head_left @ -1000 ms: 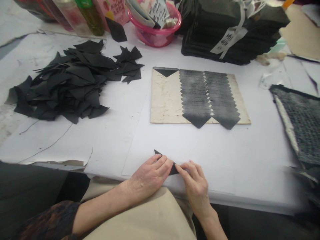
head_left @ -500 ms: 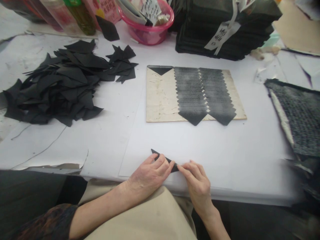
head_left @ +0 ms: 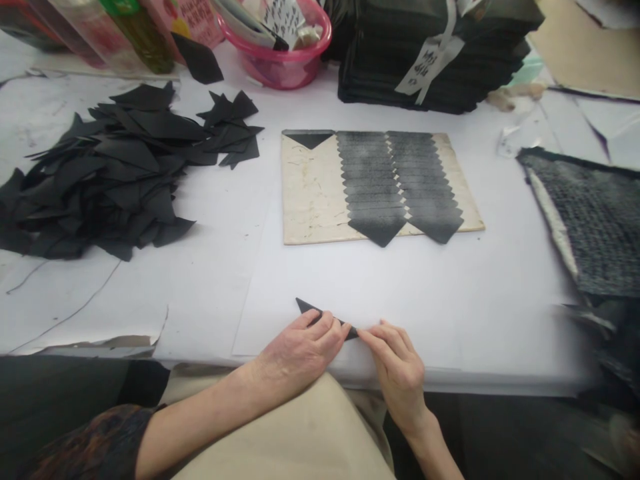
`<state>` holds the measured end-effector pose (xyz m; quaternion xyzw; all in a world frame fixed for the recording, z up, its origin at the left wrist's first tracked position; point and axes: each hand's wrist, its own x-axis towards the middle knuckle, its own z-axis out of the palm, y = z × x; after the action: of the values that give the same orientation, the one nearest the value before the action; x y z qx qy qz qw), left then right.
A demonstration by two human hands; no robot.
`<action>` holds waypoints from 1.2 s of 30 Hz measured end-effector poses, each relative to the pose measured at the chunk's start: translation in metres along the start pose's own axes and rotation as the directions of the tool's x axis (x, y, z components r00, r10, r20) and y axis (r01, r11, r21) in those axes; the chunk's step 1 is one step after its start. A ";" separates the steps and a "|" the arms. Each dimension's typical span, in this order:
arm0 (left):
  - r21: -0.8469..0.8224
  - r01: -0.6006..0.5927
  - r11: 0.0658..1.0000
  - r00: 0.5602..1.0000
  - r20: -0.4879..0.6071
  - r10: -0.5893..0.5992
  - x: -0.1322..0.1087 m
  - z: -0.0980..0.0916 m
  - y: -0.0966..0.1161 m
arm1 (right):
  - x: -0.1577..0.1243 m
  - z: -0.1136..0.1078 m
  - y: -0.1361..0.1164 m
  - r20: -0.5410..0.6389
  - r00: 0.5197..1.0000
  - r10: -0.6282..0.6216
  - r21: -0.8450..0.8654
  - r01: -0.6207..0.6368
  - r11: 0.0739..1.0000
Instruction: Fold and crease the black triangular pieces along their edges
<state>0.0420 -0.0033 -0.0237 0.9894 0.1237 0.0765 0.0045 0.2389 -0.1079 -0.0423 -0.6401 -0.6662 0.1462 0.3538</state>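
A small black folded piece (head_left: pixel 307 308), narrow and pointed at its ends, lies on the white table near the front edge. My left hand (head_left: pixel 305 347) is closed over its middle, fingertips pressing it against the surface. At the right end, my right hand (head_left: pixel 395 360) pinches the tip between thumb and finger. Behind the hands lies a cream board (head_left: pixel 313 193) with two columns of overlapping black pointed pieces (head_left: pixel 377 187). A single black triangle (head_left: pixel 311 139) sits at the board's upper left corner.
At left spreads a heap of black cut pieces (head_left: pixel 110 167), with a smaller pile (head_left: pixel 235 130) beside it. Along the back stand a pink basket (head_left: pixel 285 70), a green-capped bottle (head_left: pixel 145 40) and a tied black stack (head_left: pixel 380 60). Dark woven fabric (head_left: pixel 595 227) lies at right.
The camera view has shifted slightly, so the table things appear farther left. Both hands keep their hold on the black piece, with hardly any visible movement.
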 end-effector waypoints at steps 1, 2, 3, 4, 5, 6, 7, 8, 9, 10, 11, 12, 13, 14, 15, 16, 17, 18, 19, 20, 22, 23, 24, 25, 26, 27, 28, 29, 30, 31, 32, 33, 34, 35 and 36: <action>0.004 -0.002 1.000 1.000 0.003 0.002 0.000 -0.001 0.000 | -0.001 0.000 0.001 -0.018 1.000 -0.002 0.000 0.002 1.000; 0.009 -0.004 1.000 1.000 0.005 0.004 0.000 -0.001 0.000 | -0.002 -0.001 0.002 -0.029 1.000 -0.007 -0.004 0.007 1.000; 0.014 -0.006 1.000 1.000 0.007 0.006 0.000 -0.001 0.000 | -0.003 -0.001 0.002 -0.033 0.999 -0.013 -0.011 0.012 1.000; 0.020 -0.007 1.000 1.000 0.008 0.007 0.000 -0.001 0.000 | -0.004 -0.001 0.003 -0.035 0.999 -0.019 -0.018 0.018 1.000; 0.023 -0.008 1.000 1.000 0.009 0.008 -0.001 -0.001 0.000 | -0.005 -0.001 0.003 -0.033 0.999 -0.025 -0.024 0.024 0.999; 0.025 -0.009 1.000 1.000 0.011 0.008 -0.001 -0.001 0.000 | -0.005 -0.001 0.003 -0.030 0.999 -0.030 -0.030 0.029 0.999; 0.024 -0.010 1.000 1.000 0.012 0.009 -0.001 -0.001 0.000 | -0.006 0.000 0.003 -0.024 0.999 -0.035 -0.033 0.034 0.999; 0.023 -0.011 1.000 1.000 0.015 0.010 -0.001 -0.001 0.000 | -0.006 0.000 0.004 -0.018 0.999 -0.040 -0.035 0.040 0.999; 0.021 -0.011 1.000 1.000 0.021 0.010 -0.002 -0.001 0.000 | -0.006 -0.001 0.004 -0.013 0.999 -0.044 -0.034 0.043 0.998; 0.021 -0.010 1.000 1.000 0.029 0.009 -0.002 0.000 0.000 | -0.006 -0.001 0.004 -0.009 0.999 -0.047 -0.034 0.047 0.998; 0.022 -0.009 1.000 0.999 0.039 0.008 -0.002 0.000 0.001 | -0.007 -0.001 0.004 -0.006 0.999 -0.052 -0.035 0.051 0.998; 0.023 -0.007 1.000 0.999 0.049 0.006 -0.002 0.000 0.001 | -0.007 -0.001 0.004 -0.004 0.998 -0.056 -0.037 0.056 0.998; 0.026 -0.006 1.000 0.998 0.059 0.004 -0.002 0.000 0.002 | -0.008 -0.001 0.004 -0.003 0.998 -0.058 -0.041 0.058 0.997; 0.029 -0.006 1.000 0.998 0.066 0.004 -0.002 0.000 0.002 | -0.008 -0.001 0.004 0.002 0.998 -0.059 -0.046 0.059 0.997; 0.033 -0.009 0.999 0.997 0.071 0.007 -0.002 0.000 0.003 | -0.008 -0.001 0.004 0.009 0.998 -0.061 -0.050 0.061 0.997; 0.038 -0.011 0.999 0.997 0.072 0.009 -0.001 0.000 0.003 | -0.008 -0.001 0.003 0.013 0.998 -0.063 -0.053 0.063 0.997; 0.044 -0.012 0.999 0.997 0.071 0.009 -0.001 0.000 0.004 | -0.008 -0.002 0.002 0.017 0.998 -0.065 -0.056 0.066 0.996; 0.050 -0.011 0.999 0.998 0.065 0.008 0.000 0.000 0.004 | -0.007 -0.002 0.002 0.019 0.998 -0.068 -0.059 0.069 0.996; 0.050 -0.010 0.999 0.999 0.051 0.008 0.001 0.001 0.004 | -0.007 -0.003 0.001 0.021 0.997 -0.070 -0.062 0.071 0.996; 0.042 -0.010 0.999 1.000 0.030 0.009 0.002 0.001 0.005 | -0.006 -0.003 0.000 0.023 0.997 -0.071 -0.066 0.072 0.995; 0.009 -0.022 1.000 1.000 -0.009 0.022 0.003 0.003 0.005 | -0.005 -0.004 -0.001 0.023 0.997 -0.067 -0.070 0.068 0.995; -0.008 -0.033 0.999 0.999 -0.020 0.033 0.004 0.004 0.005 | -0.005 -0.004 -0.001 0.023 0.998 -0.063 -0.070 0.064 0.995; -0.019 -0.046 0.999 0.999 -0.021 0.046 0.004 0.005 0.005 | -0.005 -0.003 -0.001 0.024 0.998 -0.057 -0.068 0.058 0.996; -0.024 -0.057 0.998 0.998 -0.012 0.056 0.005 0.005 0.005 | -0.005 -0.003 0.000 0.024 0.998 -0.050 -0.065 0.052 0.997; -0.022 -0.063 0.998 0.998 0.003 0.063 0.005 0.005 0.004 | -0.006 -0.002 0.000 0.022 0.999 -0.038 -0.060 0.039 0.997; -0.016 -0.069 0.998 0.997 0.018 0.069 0.005 0.004 0.004 | -0.006 -0.001 0.000 0.018 1.000 -0.022 -0.052 0.023 0.998; -0.008 -0.073 0.997 0.997 0.030 0.073 0.006 0.003 0.003 | -0.007 0.000 0.000 0.007 1.000 -0.004 -0.039 0.004 0.999; -0.001 -0.078 0.997 0.996 0.042 0.078 0.006 0.003 0.003 | -0.008 0.001 0.000 -0.009 1.000 0.016 -0.024 -0.016 1.000; 0.006 -0.082 0.997 0.995 0.052 0.081 0.006 0.002 0.003 | -0.008 0.001 0.000 -0.029 0.999 0.035 -0.007 -0.035 0.999; 0.015 -0.085 0.996 0.995 0.060 0.084 0.006 0.001 0.003 | -0.008 0.001 -0.001 -0.051 0.997 0.051 0.008 -0.051 0.999; 0.023 -0.088 0.996 0.994 0.067 0.086 0.006 0.001 0.003 | -0.008 0.001 -0.002 -0.073 0.995 0.065 0.022 -0.063 0.998; 0.030 -0.089 0.996 0.994 0.074 0.086 0.005 0.001 0.003 | -0.008 0.001 -0.002 -0.093 0.993 0.075 0.031 -0.072 0.997; 0.034 -0.086 0.996 0.993 0.079 0.083 0.005 0.002 0.004 | -0.007 0.000 -0.003 -0.106 0.991 0.084 0.037 -0.080 0.996; 0.037 -0.083 0.996 0.993 0.083 0.080 0.005 0.003 0.004 | -0.007 0.000 -0.004 -0.115 0.989 0.091 0.041 -0.086 0.995; 0.038 -0.081 0.996 0.993 0.084 0.078 0.004 0.003 0.004 | -0.007 -0.001 -0.005 -0.121 0.988 0.094 0.041 -0.090 0.995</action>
<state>0.0477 -0.0063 -0.0262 0.9957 0.0854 0.0333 -0.0140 0.2353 -0.1151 -0.0407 -0.6714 -0.6103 0.1347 0.3983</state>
